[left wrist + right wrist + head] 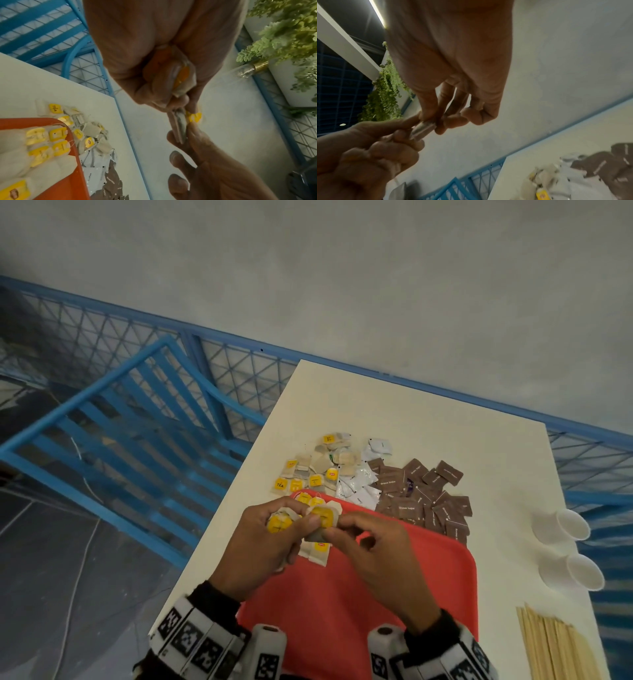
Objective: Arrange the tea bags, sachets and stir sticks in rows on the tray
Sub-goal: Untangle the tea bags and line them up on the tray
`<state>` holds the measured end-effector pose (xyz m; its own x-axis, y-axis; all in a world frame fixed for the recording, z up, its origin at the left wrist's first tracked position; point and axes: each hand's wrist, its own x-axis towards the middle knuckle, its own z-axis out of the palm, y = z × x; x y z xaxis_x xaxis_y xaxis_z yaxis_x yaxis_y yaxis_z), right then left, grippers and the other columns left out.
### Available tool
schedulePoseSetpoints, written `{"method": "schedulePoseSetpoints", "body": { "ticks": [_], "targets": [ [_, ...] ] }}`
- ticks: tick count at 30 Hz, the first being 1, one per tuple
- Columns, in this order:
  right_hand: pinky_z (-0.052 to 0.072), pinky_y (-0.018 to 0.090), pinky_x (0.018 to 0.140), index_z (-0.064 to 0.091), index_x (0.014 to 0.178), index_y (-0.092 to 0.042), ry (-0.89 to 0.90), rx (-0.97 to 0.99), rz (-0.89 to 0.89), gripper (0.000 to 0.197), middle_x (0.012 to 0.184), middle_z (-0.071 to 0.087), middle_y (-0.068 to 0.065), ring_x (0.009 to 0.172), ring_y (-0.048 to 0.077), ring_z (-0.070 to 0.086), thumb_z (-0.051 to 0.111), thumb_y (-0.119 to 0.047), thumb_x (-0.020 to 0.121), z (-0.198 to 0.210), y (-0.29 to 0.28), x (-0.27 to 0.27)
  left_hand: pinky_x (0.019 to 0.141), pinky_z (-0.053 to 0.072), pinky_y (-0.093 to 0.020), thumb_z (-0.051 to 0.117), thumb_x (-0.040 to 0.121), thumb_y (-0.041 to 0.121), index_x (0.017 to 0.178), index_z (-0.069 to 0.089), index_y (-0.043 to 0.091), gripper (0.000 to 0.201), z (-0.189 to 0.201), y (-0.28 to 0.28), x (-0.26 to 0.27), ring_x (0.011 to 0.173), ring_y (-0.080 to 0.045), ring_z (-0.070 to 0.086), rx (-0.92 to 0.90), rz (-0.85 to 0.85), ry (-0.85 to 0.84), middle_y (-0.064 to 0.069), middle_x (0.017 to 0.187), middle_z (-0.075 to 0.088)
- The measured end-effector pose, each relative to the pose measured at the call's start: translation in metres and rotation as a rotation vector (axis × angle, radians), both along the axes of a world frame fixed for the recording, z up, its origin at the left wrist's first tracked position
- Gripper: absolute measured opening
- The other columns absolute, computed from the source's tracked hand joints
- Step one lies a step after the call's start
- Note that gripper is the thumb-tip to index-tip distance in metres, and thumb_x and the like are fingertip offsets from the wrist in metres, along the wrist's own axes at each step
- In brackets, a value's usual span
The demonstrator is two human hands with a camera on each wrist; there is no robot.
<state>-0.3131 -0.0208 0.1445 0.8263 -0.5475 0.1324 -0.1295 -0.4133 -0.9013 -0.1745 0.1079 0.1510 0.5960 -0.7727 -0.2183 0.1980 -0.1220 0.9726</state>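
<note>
Above the far left corner of the red tray (376,594), my left hand (291,529) grips a small bunch of yellow-tagged tea bags (181,77). My right hand (329,530) pinches one tea bag (322,518) from that bunch between thumb and fingers; the right wrist view shows this tea bag (423,129) edge-on. A few tea bags (46,142) lie side by side in the tray's far left corner. Beyond the tray, loose tea bags (315,470), white sachets (359,484) and brown sugar sachets (428,498) lie in heaps. Wooden stir sticks (555,645) lie at the near right.
Two white paper cups (572,525) lie on their sides at the right of the white table (445,422). A blue chair (120,422) and a blue mesh fence (239,364) stand left of and behind the table. Hanging green plants (283,33) show in the wrist views.
</note>
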Motion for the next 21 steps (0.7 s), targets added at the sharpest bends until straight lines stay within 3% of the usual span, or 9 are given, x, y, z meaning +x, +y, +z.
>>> {"method": "schedulePoseSetpoints", "body": {
  "ticks": [5,7,11,14,18,21],
  "targets": [
    [0.036,0.015,0.057,0.074,0.078,-0.024,-0.059,0.147,-0.094,0.014,0.069,0.066,-0.009,0.061,0.006,0.051,0.075,-0.037,0.082,-0.013,0.013,0.009,0.039,0.027,-0.018,0.069,0.087,0.025,0.089,0.072,0.014,0.011,-0.008,0.009,0.008,0.037,-0.016,0.036,0.013,0.042,0.051,-0.014,0.051,0.048],
    [0.038,0.017,0.057,0.076,0.080,-0.020,-0.031,0.249,-0.147,0.009,0.066,0.067,-0.008,0.060,0.006,0.048,0.076,-0.028,0.083,-0.027,0.015,0.011,0.039,0.027,-0.018,0.068,0.089,0.025,0.094,0.073,0.014,0.013,-0.015,0.016,0.012,0.037,-0.014,0.035,0.033,0.074,0.053,-0.013,0.050,0.047],
    [0.037,0.021,0.056,0.073,0.070,-0.011,0.252,0.311,-0.238,0.014,0.059,0.059,-0.012,0.058,-0.003,0.046,0.076,-0.017,0.083,-0.106,0.027,0.012,0.042,0.024,-0.019,0.068,0.089,0.028,0.091,0.072,0.015,0.014,-0.035,0.039,0.020,0.040,-0.016,0.033,0.121,0.100,0.103,-0.015,0.054,0.046],
    [0.035,0.027,0.056,0.065,0.066,-0.004,0.426,0.317,-0.240,0.022,0.056,0.052,-0.012,0.057,-0.002,0.043,0.074,-0.019,0.079,-0.159,0.044,0.013,0.044,0.025,-0.020,0.067,0.083,0.040,0.089,0.071,0.013,0.028,-0.048,0.057,0.023,0.044,-0.016,0.034,0.189,0.069,0.157,-0.015,0.056,0.047],
    [0.032,0.014,0.051,0.056,0.049,-0.017,0.475,0.341,-0.315,0.036,0.046,0.048,-0.015,0.049,-0.004,0.042,0.073,-0.015,0.081,-0.172,0.050,0.030,0.044,0.025,-0.019,0.063,0.080,0.051,0.090,0.072,0.014,0.039,-0.059,0.074,0.026,0.048,-0.018,0.034,0.248,0.066,0.200,-0.015,0.060,0.048],
    [0.031,0.017,0.049,0.047,0.045,-0.019,0.490,0.326,-0.382,0.044,0.043,0.041,-0.014,0.046,-0.002,0.037,0.072,-0.016,0.081,-0.178,0.048,0.042,0.045,0.023,-0.020,0.052,0.088,0.055,0.095,0.072,0.016,0.045,-0.061,0.078,0.030,0.049,-0.017,0.034,0.245,0.057,0.266,-0.014,0.064,0.048]
  ]
}}
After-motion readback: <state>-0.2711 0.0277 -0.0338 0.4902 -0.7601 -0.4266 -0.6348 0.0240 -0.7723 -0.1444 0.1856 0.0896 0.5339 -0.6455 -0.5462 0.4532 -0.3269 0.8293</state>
